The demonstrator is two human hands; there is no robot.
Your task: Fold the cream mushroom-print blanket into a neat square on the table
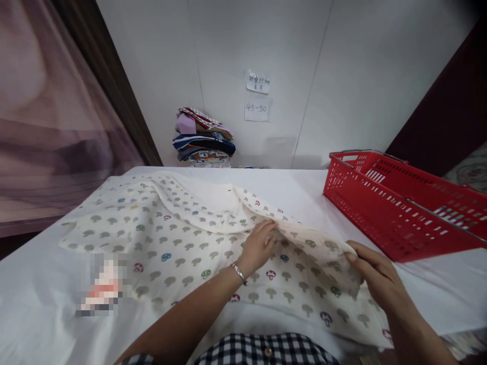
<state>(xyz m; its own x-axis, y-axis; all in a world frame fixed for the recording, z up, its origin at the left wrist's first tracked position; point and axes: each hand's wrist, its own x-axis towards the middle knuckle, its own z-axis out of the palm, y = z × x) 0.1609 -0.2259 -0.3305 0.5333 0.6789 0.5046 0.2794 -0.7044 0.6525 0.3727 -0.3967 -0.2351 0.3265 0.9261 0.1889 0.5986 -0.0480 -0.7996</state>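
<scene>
A cream cloth [163, 238] printed with small mushrooms lies spread over the white table [45, 304]. My left hand [258, 246], with a silver bracelet at the wrist, pinches a raised fold of the cloth near its middle. My right hand [375, 271] grips the cloth's right edge, fingers curled round it. Between the two hands the fabric is lifted slightly off the table.
A red plastic basket [399, 213] with metal handles stands at the right of the table. A stack of folded clothes [203, 137] sits against the white wall at the back, below two paper notes [257, 96]. A brownish curtain [49, 111] hangs at the left.
</scene>
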